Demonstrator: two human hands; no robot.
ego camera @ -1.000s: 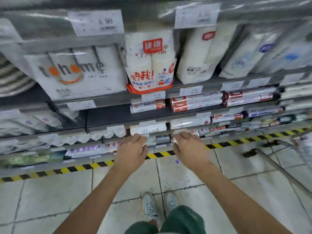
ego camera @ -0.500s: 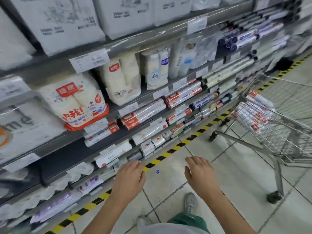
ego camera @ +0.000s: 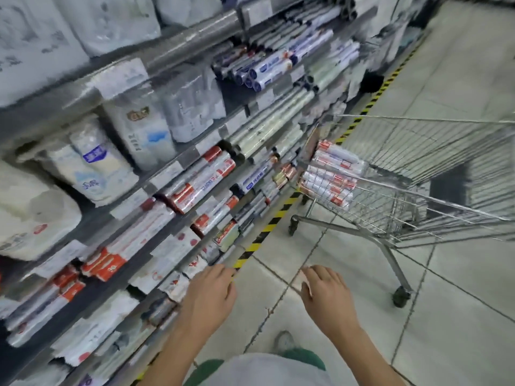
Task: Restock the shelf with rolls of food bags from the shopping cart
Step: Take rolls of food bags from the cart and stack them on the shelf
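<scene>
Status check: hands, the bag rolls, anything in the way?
Left hand open, empty. Right hand open, empty. Rolls stacked in cart, untouched. Only floor tiles between.

The left hand [ego camera: 209,295] and right hand [ego camera: 327,298] are seen bare, and the forearms are left uncovered down to the frame's edge. A white top [ego camera: 264,370] is worn, seen blurred at 6 o'clock. Green legwear [ego camera: 305,358] is shown at its 1 and 9 o'clock edges. A pale grey shoe [ego camera: 283,341] is worn, just at 12 o'clock of the top

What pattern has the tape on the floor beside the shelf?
The floor tape has yellow and black stripes; the head view shows it.
</scene>
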